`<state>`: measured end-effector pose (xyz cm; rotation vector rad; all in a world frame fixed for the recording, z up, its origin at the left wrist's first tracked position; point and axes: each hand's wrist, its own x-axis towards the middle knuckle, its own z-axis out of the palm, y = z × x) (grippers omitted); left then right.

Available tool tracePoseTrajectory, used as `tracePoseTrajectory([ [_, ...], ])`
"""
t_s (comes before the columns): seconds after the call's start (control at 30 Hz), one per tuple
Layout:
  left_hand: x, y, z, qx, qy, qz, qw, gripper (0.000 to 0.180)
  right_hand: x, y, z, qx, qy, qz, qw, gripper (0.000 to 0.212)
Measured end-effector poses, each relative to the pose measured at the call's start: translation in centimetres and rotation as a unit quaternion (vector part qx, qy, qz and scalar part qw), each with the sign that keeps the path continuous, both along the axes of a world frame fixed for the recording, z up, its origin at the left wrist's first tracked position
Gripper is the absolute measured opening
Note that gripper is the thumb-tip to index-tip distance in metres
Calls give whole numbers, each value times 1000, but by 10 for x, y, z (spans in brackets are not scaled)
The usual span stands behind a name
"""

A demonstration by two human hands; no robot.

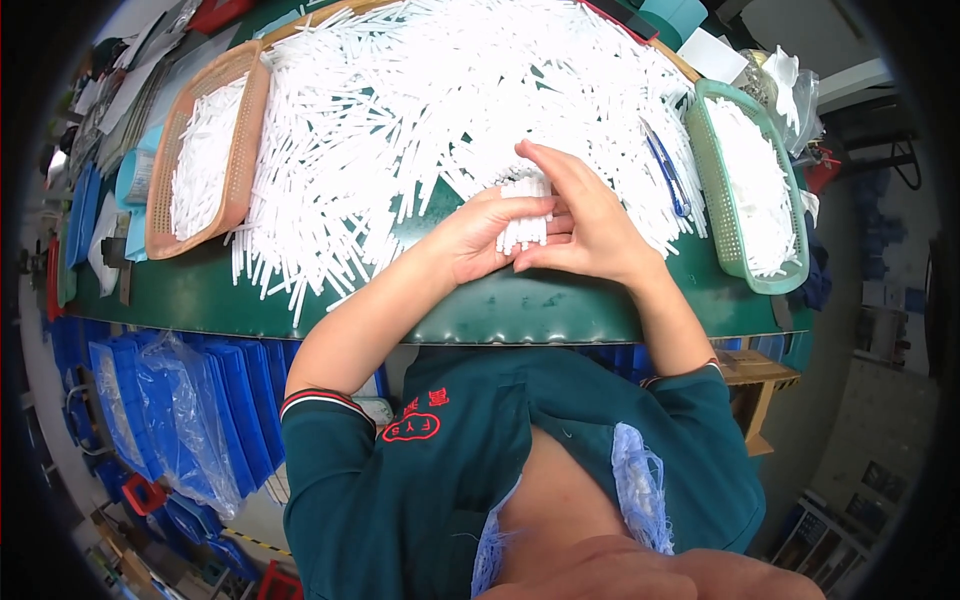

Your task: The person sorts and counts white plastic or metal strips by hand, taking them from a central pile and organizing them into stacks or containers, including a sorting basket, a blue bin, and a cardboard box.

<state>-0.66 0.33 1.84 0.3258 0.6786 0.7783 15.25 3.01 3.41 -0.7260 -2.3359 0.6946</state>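
A bundle of short white sticks [523, 225] lies in my left hand [478, 232]. The left thumb presses across its front, and that hand's fingertips show past its right side. My right hand [600, 225] curves round the bundle from the right with fingers and thumb spread wide. Its fingers are beyond the far end of the sticks and its thumb is by the near end; whether they touch the ends I cannot tell. Both hands are above the near part of the green tabletop [520, 310]. A large heap of loose white sticks [400, 110] spreads out beyond them.
At the left stands an orange-pink mesh basket [250, 140] with white sticks inside. A green mesh basket [735, 240] of white pieces is at the right. A blue cutter knife [665, 170] lies on the heap's right side. Blue bins [200, 400] sit below the table's left edge.
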Motion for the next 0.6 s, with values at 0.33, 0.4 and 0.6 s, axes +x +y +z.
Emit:
tracePoseTrajectory([
  [0.33, -3, 4, -12, 2, -85, -1, 996, 42, 12, 5, -2, -107, 73, 42, 991, 72],
  [0.4, -2, 3, -9, 2, -73, 4, 997, 40, 11, 7, -3, -24, 55, 20, 998, 72],
  [0.6, -3, 1, -6, -57, -106, 13, 993, 44, 14, 4, -7, -246, 72, 6, 967, 78],
])
